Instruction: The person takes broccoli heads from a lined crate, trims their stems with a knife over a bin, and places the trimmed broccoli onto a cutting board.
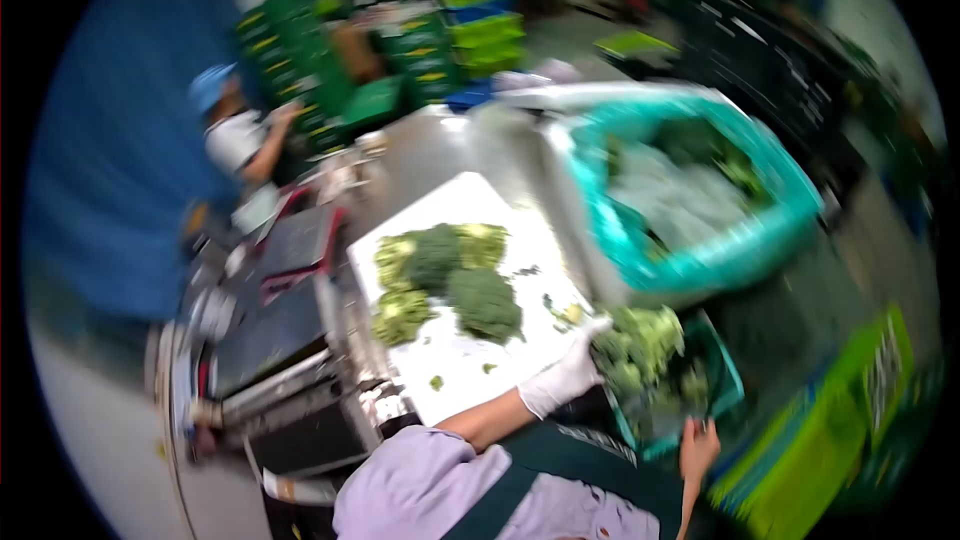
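My left hand (568,378), in a white glove, is closed on a head of broccoli (645,340) with pale green stalks. The broccoli is over a green crate (735,380) at my right side, which has more broccoli in it. My right hand (699,448) is bare and curled into a fist by the crate's near edge; blur hides what it grips. On the white cutting board (465,200) lie several broccoli heads (485,302), some with cut stalks upward, and small green scraps (437,382).
A foam box (590,210) lined with a teal bag (790,190) holds clear plastic and greens. A scale (285,315) stands to the left. Yellow-green crates (810,430) are at right, and green crates (420,55) are stacked behind. A co-worker in a blue cap (210,87) stands at left.
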Available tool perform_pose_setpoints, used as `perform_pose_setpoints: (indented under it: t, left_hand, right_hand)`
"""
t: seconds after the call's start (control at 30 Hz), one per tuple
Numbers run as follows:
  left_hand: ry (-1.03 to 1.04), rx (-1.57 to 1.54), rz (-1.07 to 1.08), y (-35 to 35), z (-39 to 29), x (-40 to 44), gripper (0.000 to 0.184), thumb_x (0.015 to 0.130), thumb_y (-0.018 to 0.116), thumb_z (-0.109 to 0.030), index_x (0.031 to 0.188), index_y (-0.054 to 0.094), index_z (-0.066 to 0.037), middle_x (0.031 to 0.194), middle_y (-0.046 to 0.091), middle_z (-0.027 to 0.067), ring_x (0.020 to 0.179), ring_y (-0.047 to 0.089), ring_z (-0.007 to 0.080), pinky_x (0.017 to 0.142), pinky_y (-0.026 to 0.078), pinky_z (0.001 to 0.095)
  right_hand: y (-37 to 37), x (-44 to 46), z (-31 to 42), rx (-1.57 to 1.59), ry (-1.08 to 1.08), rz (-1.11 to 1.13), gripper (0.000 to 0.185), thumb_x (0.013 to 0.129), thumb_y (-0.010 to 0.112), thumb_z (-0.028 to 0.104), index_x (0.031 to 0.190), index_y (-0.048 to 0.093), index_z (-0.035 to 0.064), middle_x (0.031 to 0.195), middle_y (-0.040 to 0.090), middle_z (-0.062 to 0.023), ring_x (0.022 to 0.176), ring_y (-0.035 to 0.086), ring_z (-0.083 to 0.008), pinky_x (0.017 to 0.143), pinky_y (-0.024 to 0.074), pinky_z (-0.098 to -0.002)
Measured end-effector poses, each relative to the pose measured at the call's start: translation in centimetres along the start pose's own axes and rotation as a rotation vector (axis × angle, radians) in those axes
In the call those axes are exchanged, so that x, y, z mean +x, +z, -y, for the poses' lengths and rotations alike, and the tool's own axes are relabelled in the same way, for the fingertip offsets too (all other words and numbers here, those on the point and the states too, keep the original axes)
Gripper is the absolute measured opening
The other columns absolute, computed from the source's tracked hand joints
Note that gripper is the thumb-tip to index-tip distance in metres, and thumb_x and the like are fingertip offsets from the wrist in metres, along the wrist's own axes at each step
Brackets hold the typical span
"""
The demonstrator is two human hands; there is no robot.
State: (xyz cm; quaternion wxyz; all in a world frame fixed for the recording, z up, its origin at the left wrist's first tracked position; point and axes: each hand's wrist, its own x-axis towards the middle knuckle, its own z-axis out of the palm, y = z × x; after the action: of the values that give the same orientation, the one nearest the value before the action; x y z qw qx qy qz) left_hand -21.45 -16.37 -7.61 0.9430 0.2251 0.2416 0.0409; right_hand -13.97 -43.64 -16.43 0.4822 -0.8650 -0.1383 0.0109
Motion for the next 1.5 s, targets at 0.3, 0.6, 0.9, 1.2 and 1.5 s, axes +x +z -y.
perform_pose_setpoints:
  t: [0.3, 0.6, 0.9, 1.2, 1.5]
  left_hand:
    - [0.932, 0.72, -0.558, -6.8, -6.6, -7.6, 0.085, 0.06, 0.078, -0.01, 0.134, 0.036, -0.002, 0.124, 0.048, 0.0125, 0.112, 0.049, 0.0218, 0.098, 0.038, 0.03]
    - [1.38, 1.717, -0.982, -17.9, -7.7, -13.4, 0.089, 0.054, 0.079, -0.016, 0.132, 0.038, -0.01, 0.137, 0.036, 0.0163, 0.135, 0.025, 0.0375, 0.11, 0.02, 0.0526]
    - [1.007, 1.771, -1.072, -23.5, -4.3, -16.2, 0.049, 0.068, 0.058, -0.002, 0.116, 0.06, -0.01, 0.141, 0.039, 0.0167, 0.133, 0.032, 0.0361, 0.108, 0.032, 0.0405]
    - [1.184, 1.148, -1.351, -22.9, -7.2, -15.4, 0.025, 0.075, 0.06, -0.002, 0.1, 0.065, -0.003, 0.118, 0.059, 0.0107, 0.11, 0.056, 0.0236, 0.095, 0.043, 0.0307]
    - [1.381, 1.426, -0.82, -11.0, -17.0, -6.4, 0.026, 0.075, 0.064, -0.003, 0.102, 0.064, -0.006, 0.112, 0.061, 0.0108, 0.105, 0.059, 0.0255, 0.09, 0.046, 0.0325]
  right_hand:
    - [3.1, 2.4, 2.7, -0.321, -0.053, 0.351, 0.037, 0.085, 0.06, 0.039, 0.098, 0.063, 0.0044, 0.084, 0.066, -0.0166, 0.081, 0.062, -0.0354, 0.074, 0.0483, -0.0427]
    - [7.0, 3.6, 4.0, 0.056, -0.297, 0.446, 0.021, 0.084, 0.064, 0.012, 0.079, 0.05, -0.0022, 0.057, 0.051, -0.0135, 0.049, 0.048, -0.0203, 0.048, 0.039, -0.0321]
    - [8.5, 4.3, 3.8, 0.012, -0.354, 0.559, 0.02, 0.085, 0.064, 0.013, 0.078, 0.052, -0.0004, 0.063, 0.054, -0.0134, 0.051, 0.048, -0.0236, 0.051, 0.04, -0.0315]
    - [8.5, 4.0, 4.1, -0.092, -0.337, 0.553, 0.02, 0.084, 0.066, 0.015, 0.078, 0.053, 0.0005, 0.061, 0.055, -0.0131, 0.05, 0.049, -0.0236, 0.05, 0.0405, -0.0317]
    - [7.5, 3.9, 3.5, -0.06, -0.291, 0.503, 0.021, 0.081, 0.066, 0.02, 0.078, 0.057, 0.0011, 0.065, 0.061, -0.0183, 0.06, 0.061, -0.036, 0.052, 0.0468, -0.0387]
